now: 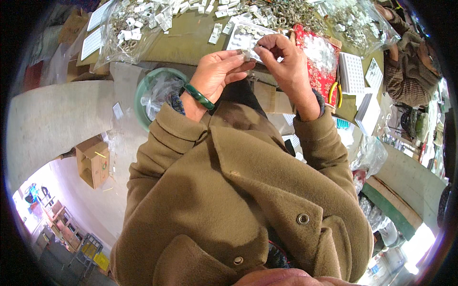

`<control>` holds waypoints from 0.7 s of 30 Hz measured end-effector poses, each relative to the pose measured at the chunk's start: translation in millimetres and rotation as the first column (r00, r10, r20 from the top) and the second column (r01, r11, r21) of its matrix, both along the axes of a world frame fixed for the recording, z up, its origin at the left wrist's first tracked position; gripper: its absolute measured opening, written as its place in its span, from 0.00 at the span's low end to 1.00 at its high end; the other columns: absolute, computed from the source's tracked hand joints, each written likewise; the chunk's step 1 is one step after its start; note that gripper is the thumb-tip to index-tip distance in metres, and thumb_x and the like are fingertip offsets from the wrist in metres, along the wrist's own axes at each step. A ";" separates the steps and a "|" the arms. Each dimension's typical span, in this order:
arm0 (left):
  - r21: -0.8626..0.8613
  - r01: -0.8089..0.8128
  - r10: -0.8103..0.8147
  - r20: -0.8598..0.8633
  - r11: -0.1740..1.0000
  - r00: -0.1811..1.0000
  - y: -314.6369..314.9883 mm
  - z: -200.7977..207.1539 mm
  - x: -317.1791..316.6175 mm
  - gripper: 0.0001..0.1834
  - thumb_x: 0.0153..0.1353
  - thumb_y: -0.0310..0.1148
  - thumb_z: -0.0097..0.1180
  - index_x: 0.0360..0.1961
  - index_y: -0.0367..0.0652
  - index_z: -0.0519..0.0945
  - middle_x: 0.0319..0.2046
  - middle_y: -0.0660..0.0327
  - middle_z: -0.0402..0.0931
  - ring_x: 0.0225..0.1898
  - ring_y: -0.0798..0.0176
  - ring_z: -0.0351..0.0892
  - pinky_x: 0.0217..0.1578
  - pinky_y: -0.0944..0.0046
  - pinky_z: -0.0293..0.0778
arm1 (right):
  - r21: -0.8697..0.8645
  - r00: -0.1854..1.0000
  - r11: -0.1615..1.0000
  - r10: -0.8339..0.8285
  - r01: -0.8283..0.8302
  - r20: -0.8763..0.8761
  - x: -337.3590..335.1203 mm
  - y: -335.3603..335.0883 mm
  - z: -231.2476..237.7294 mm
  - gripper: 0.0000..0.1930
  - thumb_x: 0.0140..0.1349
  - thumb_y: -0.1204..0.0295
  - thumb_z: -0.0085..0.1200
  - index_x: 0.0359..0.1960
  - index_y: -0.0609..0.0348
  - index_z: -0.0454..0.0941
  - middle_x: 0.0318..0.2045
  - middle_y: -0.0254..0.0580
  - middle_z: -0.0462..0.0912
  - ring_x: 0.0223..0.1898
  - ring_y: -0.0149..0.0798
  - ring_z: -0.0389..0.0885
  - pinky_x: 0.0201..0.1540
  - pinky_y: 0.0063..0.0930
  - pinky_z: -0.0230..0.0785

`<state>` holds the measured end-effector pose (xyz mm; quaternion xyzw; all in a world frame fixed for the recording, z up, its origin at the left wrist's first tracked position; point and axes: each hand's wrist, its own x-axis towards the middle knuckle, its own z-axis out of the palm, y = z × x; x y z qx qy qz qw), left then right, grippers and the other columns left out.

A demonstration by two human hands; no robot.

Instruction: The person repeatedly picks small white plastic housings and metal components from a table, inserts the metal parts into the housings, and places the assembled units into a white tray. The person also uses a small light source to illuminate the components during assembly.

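Note:
My left hand (215, 76), with a green bangle (199, 97) at its wrist, pinches a small clear-and-metal piece (246, 54) between thumb and fingertips. Close by on the right, my right hand (285, 59) has thumb and forefinger pressed together; whatever lies between them is too small to make out. Just beyond both hands is a white tray (238, 40) bearing small round white pieces. To the right of my right hand lies a red patterned cloth (299, 35) with a heap of tiny clear bits (320, 51) on it.
Yellow-handled pliers (336, 95) lie at the cloth's near edge, beside stacked white cards (351, 73). Metal parts (286, 16) and white plastic pieces (157, 16) cover the far table. A green basin (142, 102) holds plastic bags. Another person (411, 71) sits at the far right.

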<state>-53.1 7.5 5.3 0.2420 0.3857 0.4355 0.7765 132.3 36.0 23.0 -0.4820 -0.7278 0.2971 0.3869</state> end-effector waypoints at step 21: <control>0.009 -0.128 0.128 -0.093 0.992 0.987 -44.1 -5.4 10.9 0.11 0.63 0.28 0.54 0.45 0.37 0.77 0.39 0.60 0.80 0.39 0.69 0.81 0.36 0.76 0.79 | -0.068 0.967 0.984 0.150 -0.167 -0.204 7.2 -37.4 -19.2 0.09 0.59 0.75 0.57 0.41 0.63 0.81 0.31 0.42 0.84 0.31 0.32 0.82 0.35 0.23 0.73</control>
